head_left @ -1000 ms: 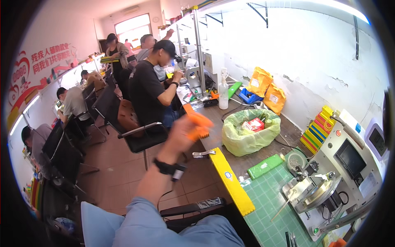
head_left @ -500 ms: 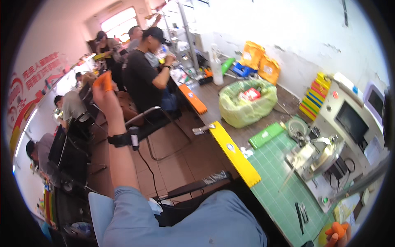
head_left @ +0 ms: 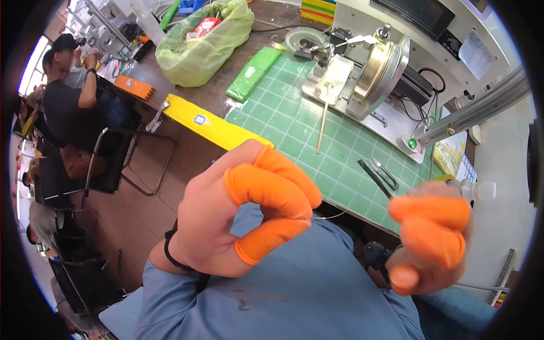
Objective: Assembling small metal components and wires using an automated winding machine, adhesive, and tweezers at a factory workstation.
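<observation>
My left hand (head_left: 212, 209), with orange finger cots on the thumb and fingers, is closed in a pinch in front of my blue shirt. A thin, pale thread-like strand (head_left: 334, 216) comes out of its fingertips toward the right; its far end is lost to sight. Apart from it on the right is my right hand (head_left: 433, 241), also in orange finger cots. Its fingers are bent and smeared by motion, so whether they hold anything cannot be seen. Tweezers (head_left: 384, 173) and a slim black tool (head_left: 374, 178) lie just beyond my right hand.
A green gridded mat (head_left: 340, 175) covers the bench, with a yellow bar (head_left: 212, 122) along its edge. Farther back stand a machine with a round metal drum (head_left: 377, 71), a green block (head_left: 254, 73) and a yellow-green bag-lined bin (head_left: 198, 59). A seated person (head_left: 68, 85) works at the left.
My left hand, stretched out far to the left before, is drawn in before my chest. My right hand has come up from the lower right corner. The view has swung toward the bench.
</observation>
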A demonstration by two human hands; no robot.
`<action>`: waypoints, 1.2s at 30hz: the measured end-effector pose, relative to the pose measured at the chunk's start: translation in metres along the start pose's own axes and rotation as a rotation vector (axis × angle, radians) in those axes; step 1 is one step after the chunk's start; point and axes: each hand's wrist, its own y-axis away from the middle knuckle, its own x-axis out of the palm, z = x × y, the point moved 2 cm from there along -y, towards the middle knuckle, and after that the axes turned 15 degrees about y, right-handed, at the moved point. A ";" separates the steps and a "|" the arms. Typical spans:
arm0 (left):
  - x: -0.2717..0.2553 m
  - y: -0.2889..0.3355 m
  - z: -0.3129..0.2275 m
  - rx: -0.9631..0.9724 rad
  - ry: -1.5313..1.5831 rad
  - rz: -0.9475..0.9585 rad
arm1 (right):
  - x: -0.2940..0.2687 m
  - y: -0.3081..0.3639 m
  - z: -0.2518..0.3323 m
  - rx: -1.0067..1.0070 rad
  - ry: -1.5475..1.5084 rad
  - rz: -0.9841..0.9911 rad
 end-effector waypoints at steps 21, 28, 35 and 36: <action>0.004 0.011 0.009 -0.772 0.874 -0.257 | 0.065 -0.003 0.010 0.167 -0.118 -0.072; 0.006 0.014 0.016 -0.553 0.676 -0.160 | 0.069 -0.001 0.018 0.256 -0.145 -0.130; 0.006 0.022 0.010 0.310 -0.279 0.046 | 0.068 0.001 0.016 0.480 -0.522 0.077; 0.008 0.024 0.008 0.311 -0.285 0.044 | 0.072 0.004 0.014 0.547 -0.711 0.137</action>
